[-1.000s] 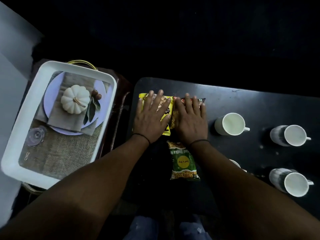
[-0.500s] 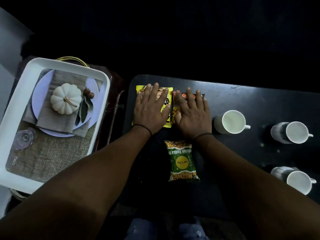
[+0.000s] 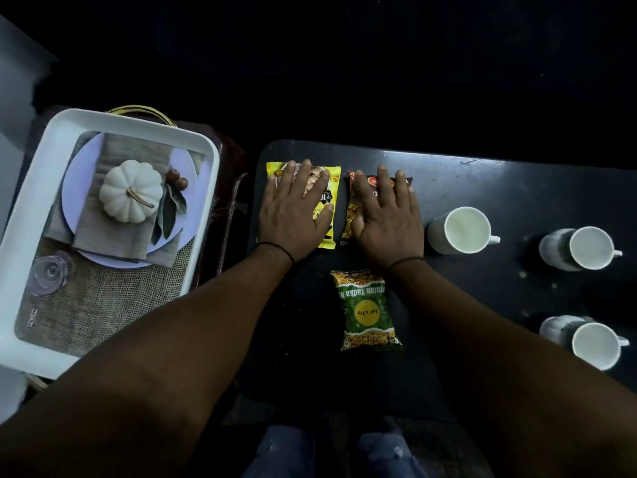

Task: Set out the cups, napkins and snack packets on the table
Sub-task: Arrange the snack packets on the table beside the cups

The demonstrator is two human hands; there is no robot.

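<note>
On the black table [image 3: 482, 188] my left hand [image 3: 294, 215] lies flat, fingers spread, on a yellow snack packet [image 3: 329, 193]. Beside it my right hand [image 3: 387, 219] lies flat on a red and orange snack packet [image 3: 353, 208]. The two packets are a small gap apart. A green snack packet [image 3: 367, 310] lies nearer to me, between my forearms, untouched. Three white cups stand to the right: one [image 3: 460, 231] next to my right hand, one [image 3: 580, 248] further right, one [image 3: 587, 341] at the near right.
Left of the table a white tray [image 3: 203, 201] holds a pale plate [image 3: 72, 188], a folded grey napkin [image 3: 113, 236], a white pumpkin [image 3: 131, 191], leaves, burlap and an upturned glass [image 3: 50, 274]. A dark chair frame [image 3: 229, 215] stands between tray and table.
Both hands have slid the two packets apart sideways; they overlapped a second ago and now show a gap. The view has shifted slightly.
</note>
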